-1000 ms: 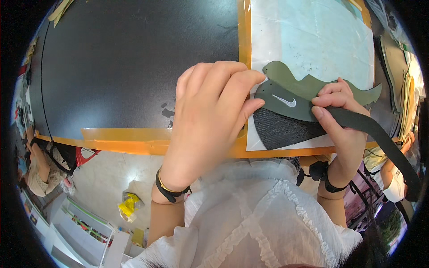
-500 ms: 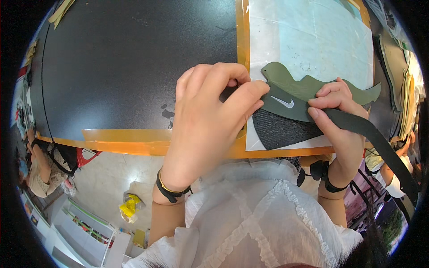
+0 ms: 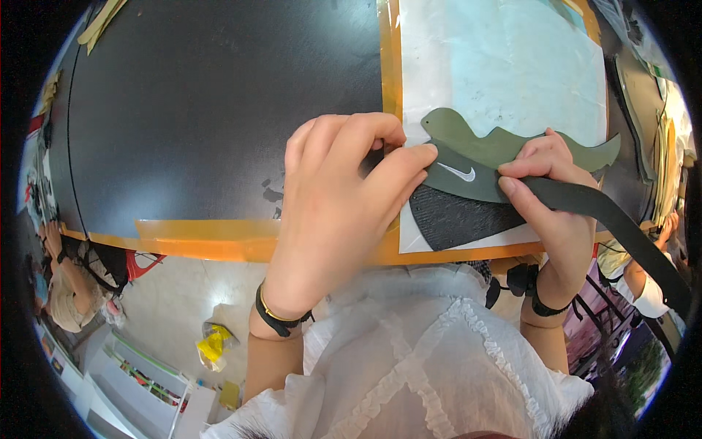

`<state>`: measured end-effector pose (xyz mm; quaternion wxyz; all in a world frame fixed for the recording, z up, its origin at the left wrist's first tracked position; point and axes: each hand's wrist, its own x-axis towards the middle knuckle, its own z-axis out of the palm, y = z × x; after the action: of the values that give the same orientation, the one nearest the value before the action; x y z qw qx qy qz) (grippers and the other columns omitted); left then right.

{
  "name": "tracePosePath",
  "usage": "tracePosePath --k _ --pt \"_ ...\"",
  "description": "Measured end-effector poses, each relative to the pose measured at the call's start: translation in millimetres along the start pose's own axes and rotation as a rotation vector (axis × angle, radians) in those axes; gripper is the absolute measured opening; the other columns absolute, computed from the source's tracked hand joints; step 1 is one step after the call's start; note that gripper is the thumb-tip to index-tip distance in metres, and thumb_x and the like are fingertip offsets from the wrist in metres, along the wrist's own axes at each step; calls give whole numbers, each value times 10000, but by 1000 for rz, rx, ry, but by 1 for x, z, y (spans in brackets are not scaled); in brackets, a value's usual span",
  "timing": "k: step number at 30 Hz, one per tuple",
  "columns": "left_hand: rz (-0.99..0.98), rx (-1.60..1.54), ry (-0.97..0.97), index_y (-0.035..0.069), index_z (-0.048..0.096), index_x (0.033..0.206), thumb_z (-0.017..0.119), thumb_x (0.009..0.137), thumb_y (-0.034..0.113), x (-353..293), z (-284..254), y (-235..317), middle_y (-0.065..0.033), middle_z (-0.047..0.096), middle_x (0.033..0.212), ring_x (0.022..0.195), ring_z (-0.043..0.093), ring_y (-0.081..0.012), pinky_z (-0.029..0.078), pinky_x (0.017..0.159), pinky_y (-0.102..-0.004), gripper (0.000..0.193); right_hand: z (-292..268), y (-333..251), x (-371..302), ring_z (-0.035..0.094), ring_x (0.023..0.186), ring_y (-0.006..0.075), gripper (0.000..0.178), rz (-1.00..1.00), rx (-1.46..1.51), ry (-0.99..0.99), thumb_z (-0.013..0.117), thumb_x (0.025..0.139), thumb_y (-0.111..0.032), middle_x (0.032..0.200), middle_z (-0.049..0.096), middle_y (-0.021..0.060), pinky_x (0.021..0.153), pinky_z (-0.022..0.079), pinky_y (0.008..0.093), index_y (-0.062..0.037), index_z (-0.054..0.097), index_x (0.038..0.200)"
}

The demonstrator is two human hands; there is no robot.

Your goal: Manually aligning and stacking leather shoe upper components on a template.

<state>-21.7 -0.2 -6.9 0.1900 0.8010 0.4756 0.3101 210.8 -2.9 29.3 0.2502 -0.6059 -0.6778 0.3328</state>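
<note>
A long dark green strip (image 3: 475, 187) with a small curved white mark lies over an olive green shaped piece (image 3: 468, 137) that has a wavy edge. My left hand (image 3: 333, 190) pinches the strip's left end between thumb and fingertips. Farther right, my right hand (image 3: 561, 208) grips the same strip between thumb and forefinger. Past that hand, the strip's long tail runs down toward the right rim of the view. Below the strip, a black ribbed piece (image 3: 457, 219) shows on the pale sheet. My left fingertips partly hide the strip's end.
A white and light blue sheet (image 3: 519, 66) covers the right of the dark table (image 3: 190, 110), bordered by orange tape (image 3: 208, 238). Strips (image 3: 99, 25) lie at the far left, with stacked pieces (image 3: 664, 157) at right. Other people sit at both sides; a yellow bag (image 3: 214, 344) is on the floor.
The whole view has shifted slightly, table and pieces together. Both hands keep their hold on the strip, and its tail at the right sits a little higher.
</note>
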Motion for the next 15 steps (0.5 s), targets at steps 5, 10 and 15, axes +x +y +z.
tracePosePath --k 5,10,15 --pt "-20 34 -22 119 711 984 751 742 79 1 0 4 -32 592 981 894 552 -223 387 832 -374 248 1 1 0 599 801 205 95 -11 -34 11 751 715 -70 758 641 53 1054 353 455 -35 716 795" --pt "6 64 -42 143 708 998 747 727 60 2 0 7 -32 602 1011 946 559 -234 392 855 -380 286 -2 2 1 588 786 211 89 -28 -13 43 744 715 -54 759 652 64 900 440 362 -28 716 796" --pt "79 71 -72 134 710 1011 705 668 -27 0 0 13 -21 636 1121 1059 563 -257 424 916 -411 379 0 6 -1 581 816 223 72 -41 19 41 743 729 -82 780 656 54 791 450 332 -39 708 776"
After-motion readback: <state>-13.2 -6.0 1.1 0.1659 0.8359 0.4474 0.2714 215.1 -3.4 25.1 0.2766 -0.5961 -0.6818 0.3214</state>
